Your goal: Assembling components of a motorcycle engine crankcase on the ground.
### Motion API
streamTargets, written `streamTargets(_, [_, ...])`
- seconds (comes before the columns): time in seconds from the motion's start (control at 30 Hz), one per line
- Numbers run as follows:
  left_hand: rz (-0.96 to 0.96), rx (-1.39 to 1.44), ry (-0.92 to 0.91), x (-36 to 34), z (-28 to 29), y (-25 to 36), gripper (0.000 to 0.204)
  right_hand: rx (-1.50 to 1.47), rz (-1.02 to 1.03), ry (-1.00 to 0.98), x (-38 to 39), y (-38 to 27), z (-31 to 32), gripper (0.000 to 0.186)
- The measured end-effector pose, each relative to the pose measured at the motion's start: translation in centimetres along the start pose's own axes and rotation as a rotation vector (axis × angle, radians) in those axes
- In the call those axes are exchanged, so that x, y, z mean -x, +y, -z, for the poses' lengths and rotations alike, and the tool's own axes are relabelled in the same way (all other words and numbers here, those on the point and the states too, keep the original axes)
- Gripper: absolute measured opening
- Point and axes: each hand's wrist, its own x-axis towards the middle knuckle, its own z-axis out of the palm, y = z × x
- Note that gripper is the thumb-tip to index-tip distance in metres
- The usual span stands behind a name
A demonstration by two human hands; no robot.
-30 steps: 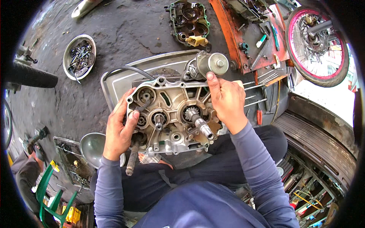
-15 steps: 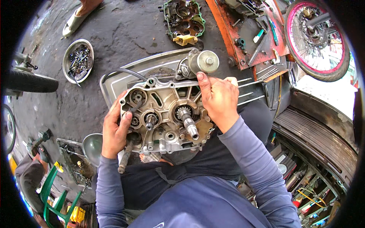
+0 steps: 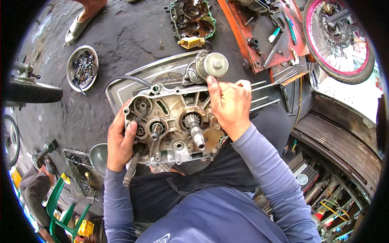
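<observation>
Above my lap I hold an engine crankcase half (image 3: 169,139) in both hands, its inner side with bearings facing up. My left hand (image 3: 120,142) is closed around its left edge, thumb on the front face. My right hand (image 3: 231,106) grips the upper right edge with the thumb on the rim. A splined shaft (image 3: 196,133) and a shorter shaft (image 3: 155,132) stand out from the case. By my left hand a dark rod (image 3: 132,168) sticks out. A cylindrical silver motor (image 3: 214,66) sits at the top edge, and behind it lies a grey metal tray (image 3: 117,94).
A bowl of bolts (image 3: 93,61) stands on the dark floor at the left. Another greasy engine casing (image 3: 190,20) lies ahead, near an orange-red stand (image 3: 243,38) with tools. A pink-rimmed wheel (image 3: 311,48) is at the right. Another person's foot (image 3: 76,29) is at upper left.
The crankcase half has shifted slightly left and tilted a little, with both hands keeping their hold. The surroundings are almost the same.
</observation>
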Motion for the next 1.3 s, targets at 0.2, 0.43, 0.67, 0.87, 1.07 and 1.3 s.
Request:
streamTargets(0.2, [-0.01,0.009,0.006,-0.1,-0.1,-0.2,0.049,-0.006,0.005,-0.04,0.4,-0.2,0.4,0.032])
streamTargets(0.43, [-0.055,-0.009,-0.027,-0.2,0.2,-0.3,0.051,-1.132,-0.675,-0.081,12.2,-2.0,3.6,0.093])
streamTargets(0.67, [-0.066,-0.027,-0.028,-0.1,0.4,0.0,0.051,-1.386,-0.92,-0.614,10.5,-1.0,2.6,0.085])
streamTargets(0.87, [-0.071,-0.055,-0.031,-0.1,0.5,0.4,0.052,-1.447,-0.888,-0.513,11.4,-1.6,1.5,0.071])
streamTargets(1.07, [-0.059,-0.05,-0.031,0.0,0.7,0.3,0.052,-1.29,-0.835,-0.542,11.6,-1.5,1.2,0.068])
streamTargets(1.3, [-0.046,-0.008,-0.039,-0.1,0.6,0.3,0.052,-1.31,-0.874,-0.577,11.0,-2.1,1.3,0.066])
